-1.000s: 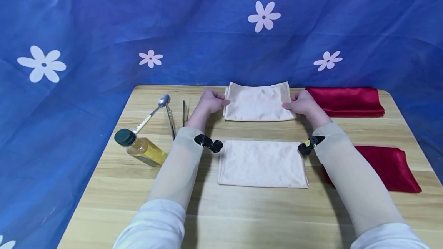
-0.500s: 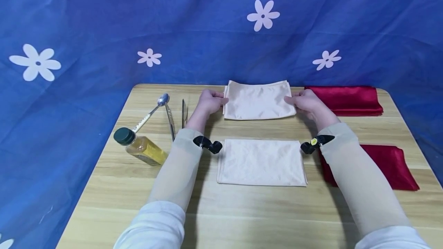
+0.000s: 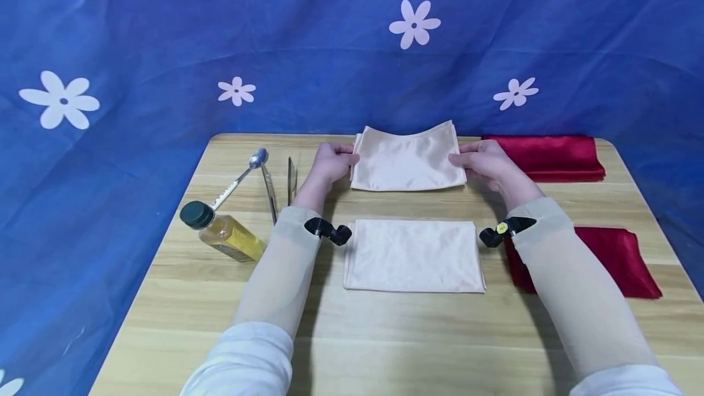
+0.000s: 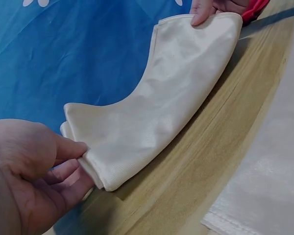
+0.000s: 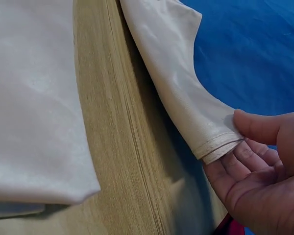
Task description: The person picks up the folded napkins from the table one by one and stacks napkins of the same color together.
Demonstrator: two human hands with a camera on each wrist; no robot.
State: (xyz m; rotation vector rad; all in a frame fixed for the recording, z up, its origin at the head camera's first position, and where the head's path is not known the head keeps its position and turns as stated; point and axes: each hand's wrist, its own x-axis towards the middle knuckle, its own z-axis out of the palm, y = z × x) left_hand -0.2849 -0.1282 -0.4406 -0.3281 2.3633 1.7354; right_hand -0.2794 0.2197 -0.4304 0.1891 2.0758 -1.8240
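Observation:
At the far edge of the table, a folded cream satin cloth (image 3: 407, 161) is held by its two short ends. My left hand (image 3: 334, 162) pinches the left end, thumb on top and fingers beneath, as the left wrist view of the cloth (image 4: 152, 107) shows. On the other end my right hand (image 3: 486, 161) does the same; in the right wrist view its thumb (image 5: 257, 125) presses on the layered edge. The cloth's middle sags between the hands, and its far corners stand up. Nearer to me, a second folded cream cloth (image 3: 415, 255) lies flat.
Two folded dark red cloths lie at the right, one at the back (image 3: 550, 157) and one nearer (image 3: 616, 261), partly behind my right forearm. On the left lie a green-capped bottle (image 3: 231, 238) of yellow liquid, a spoon (image 3: 236, 185) and metal utensils (image 3: 269, 191). A blue curtain (image 3: 330, 47) hangs behind.
The held cloth's far edge has risen and sags more in the middle. My right hand has shifted its grip slightly on the right end. The other things stay put.

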